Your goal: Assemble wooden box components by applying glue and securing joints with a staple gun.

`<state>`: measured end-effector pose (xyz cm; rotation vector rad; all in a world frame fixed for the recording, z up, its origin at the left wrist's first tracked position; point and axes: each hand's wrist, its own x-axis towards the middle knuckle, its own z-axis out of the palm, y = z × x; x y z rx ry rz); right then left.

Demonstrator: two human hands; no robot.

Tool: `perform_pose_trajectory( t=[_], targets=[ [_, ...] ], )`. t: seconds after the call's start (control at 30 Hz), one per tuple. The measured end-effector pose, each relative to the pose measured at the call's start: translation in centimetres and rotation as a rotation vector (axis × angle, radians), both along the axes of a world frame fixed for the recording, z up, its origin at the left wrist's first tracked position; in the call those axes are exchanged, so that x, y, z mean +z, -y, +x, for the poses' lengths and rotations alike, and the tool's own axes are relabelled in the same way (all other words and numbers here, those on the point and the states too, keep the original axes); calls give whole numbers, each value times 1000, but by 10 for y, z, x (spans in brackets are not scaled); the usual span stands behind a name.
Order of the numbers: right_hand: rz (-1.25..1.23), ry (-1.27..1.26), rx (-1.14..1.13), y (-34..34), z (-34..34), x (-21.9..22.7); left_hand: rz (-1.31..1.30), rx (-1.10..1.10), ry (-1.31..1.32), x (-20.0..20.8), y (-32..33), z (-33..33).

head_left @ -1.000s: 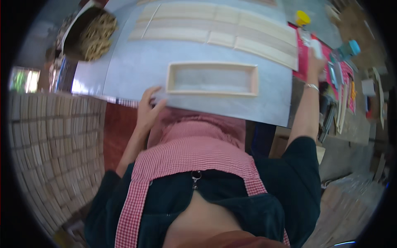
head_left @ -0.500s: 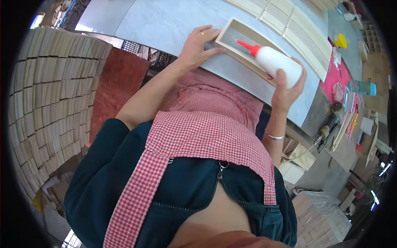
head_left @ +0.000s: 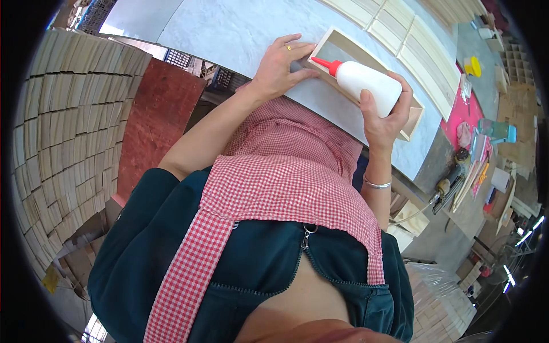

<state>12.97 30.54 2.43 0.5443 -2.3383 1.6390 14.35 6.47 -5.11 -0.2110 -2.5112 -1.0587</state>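
a red-tipped white bottle [head_left: 369, 86] tilts above wooden frame [head_left: 322, 43].

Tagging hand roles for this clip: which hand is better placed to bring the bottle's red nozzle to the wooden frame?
Probably the right hand: it grips the white bottle, with its red nozzle pointing toward the left end of the wooden frame. The left hand, at that end, has no bottle.

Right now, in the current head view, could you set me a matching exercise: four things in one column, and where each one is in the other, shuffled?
Things
1. bottle
2. wooden frame
3. yellow ring
4. silver bracelet

Places
A. around the right wrist
B. on the pale tabletop
C. gripped in the right hand
D. on a finger of the left hand

Pairs: 1-C, 2-B, 3-D, 4-A.
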Motion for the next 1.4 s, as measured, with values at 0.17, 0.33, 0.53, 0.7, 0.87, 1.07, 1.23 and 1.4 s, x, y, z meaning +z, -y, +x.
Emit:
perform_pose_trajectory(
  t=[0.17,0.33,0.53,0.7,0.87,1.07,1.23,1.4],
  targets=[
    [17,-49,-18,4,-8,1,15,-12,5,2,0,1],
    [9,-78,-59,10,-23,3,18,-14,38,6,-1,2],
    [60,-148,-135,13,-42,1,30,-20,45,7,-2,2],
    [80,-165,-165,11,-47,1,26,-30,55,7,-1,2],
    [82,-150,-205,0,-43,4,31,-42,65,9,0,2],
    [125,-157,-298,-34,-31,7,58,-40,54,11,-1,1],
    [108,-126,-393,-64,-18,12,54,-39,58,11,0,2],
    [139,-145,-480,-98,-6,12,49,-44,60,13,-2,1]
  ],
)
